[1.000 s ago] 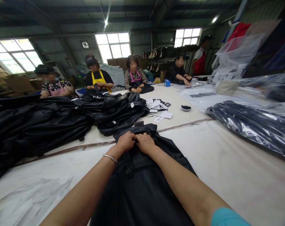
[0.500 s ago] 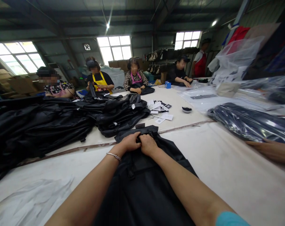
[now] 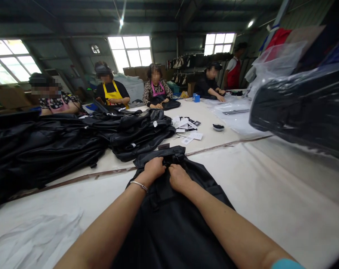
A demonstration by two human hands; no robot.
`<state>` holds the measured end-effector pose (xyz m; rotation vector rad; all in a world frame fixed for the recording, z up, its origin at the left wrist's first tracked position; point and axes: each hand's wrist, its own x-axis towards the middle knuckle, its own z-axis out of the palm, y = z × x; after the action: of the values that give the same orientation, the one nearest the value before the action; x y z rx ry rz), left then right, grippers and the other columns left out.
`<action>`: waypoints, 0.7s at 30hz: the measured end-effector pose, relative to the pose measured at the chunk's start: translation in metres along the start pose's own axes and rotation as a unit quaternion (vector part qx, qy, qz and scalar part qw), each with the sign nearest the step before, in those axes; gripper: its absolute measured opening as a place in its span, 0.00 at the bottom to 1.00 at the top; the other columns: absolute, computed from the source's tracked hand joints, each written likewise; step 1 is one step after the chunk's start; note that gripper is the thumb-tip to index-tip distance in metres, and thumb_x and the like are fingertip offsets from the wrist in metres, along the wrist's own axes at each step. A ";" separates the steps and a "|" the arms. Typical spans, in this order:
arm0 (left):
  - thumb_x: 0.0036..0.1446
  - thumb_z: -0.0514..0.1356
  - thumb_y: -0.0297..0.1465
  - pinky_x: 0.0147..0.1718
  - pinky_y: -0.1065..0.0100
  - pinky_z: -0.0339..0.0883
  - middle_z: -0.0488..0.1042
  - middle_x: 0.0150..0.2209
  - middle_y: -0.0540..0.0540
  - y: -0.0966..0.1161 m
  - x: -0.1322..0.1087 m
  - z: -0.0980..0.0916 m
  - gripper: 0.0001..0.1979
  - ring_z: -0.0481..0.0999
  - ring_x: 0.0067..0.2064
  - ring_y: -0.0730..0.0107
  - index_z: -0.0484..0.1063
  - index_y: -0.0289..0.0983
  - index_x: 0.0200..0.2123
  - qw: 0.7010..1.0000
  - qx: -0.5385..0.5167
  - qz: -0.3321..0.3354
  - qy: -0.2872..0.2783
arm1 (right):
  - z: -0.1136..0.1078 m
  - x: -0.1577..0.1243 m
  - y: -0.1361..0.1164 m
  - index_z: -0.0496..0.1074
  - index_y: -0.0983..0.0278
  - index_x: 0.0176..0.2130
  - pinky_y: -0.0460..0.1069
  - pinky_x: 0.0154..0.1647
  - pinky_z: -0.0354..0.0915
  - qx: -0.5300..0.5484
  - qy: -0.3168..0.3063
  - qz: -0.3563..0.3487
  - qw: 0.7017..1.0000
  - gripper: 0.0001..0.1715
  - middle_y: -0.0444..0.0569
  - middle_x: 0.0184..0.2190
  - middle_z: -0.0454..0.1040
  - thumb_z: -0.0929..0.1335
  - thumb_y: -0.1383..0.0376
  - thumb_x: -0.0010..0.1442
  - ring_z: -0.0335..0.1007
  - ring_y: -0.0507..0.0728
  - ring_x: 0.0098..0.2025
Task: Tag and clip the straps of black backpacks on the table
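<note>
A black bag, which looks like a backpack, lies flat on the pale table with its top end away from me. Near that top end my left hand, with a bangle at the wrist, is closed on the bag's dark material. My right hand is closed on it just to the right, knuckles up. A small gap separates the two hands. The exact part pinched between the fingers is hidden. A dark tag lies just beyond the bag's top edge.
Black bags are heaped at the left, beside scattered paper tags and a small dish. A plastic-wrapped dark bag is raised at the right. Crumpled white sheeting lies front left. Several people sit across the table.
My hands have moved slightly apart at the bag's top. The wrapped bag on the right has been lifted off the table, and the other person's hand there has left view.
</note>
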<state>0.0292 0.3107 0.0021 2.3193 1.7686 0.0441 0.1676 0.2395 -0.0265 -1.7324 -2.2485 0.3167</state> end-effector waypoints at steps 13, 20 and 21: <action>0.54 0.59 0.39 0.39 0.66 0.68 0.78 0.44 0.35 0.020 0.028 0.010 0.19 0.77 0.45 0.55 0.76 0.32 0.44 0.994 -0.058 -0.088 -0.028 | -0.002 0.003 0.004 0.71 0.70 0.46 0.53 0.52 0.60 0.013 0.006 0.024 1.000 0.17 0.59 0.46 0.70 0.62 0.71 0.58 0.63 0.62 0.50; 0.61 0.52 0.42 0.31 0.71 0.67 0.80 0.33 0.45 0.003 0.027 -0.011 0.20 0.78 0.34 0.66 0.79 0.36 0.36 0.994 -0.063 -0.001 -0.086 | -0.006 0.003 -0.004 0.68 0.69 0.43 0.54 0.49 0.60 -0.019 0.070 0.033 0.997 0.12 0.60 0.44 0.68 0.60 0.69 0.61 0.61 0.62 0.47; 0.61 0.51 0.42 0.32 0.71 0.67 0.80 0.32 0.45 0.003 0.029 -0.013 0.20 0.78 0.34 0.66 0.79 0.36 0.34 0.995 -0.052 0.004 -0.090 | -0.006 0.003 -0.004 0.67 0.68 0.43 0.54 0.50 0.60 -0.019 0.079 0.031 0.996 0.11 0.60 0.44 0.67 0.61 0.68 0.61 0.61 0.63 0.47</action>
<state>0.0376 0.3398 0.0118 2.1836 1.6301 -0.0670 0.1655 0.2411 -0.0194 -1.7817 -2.1050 0.1456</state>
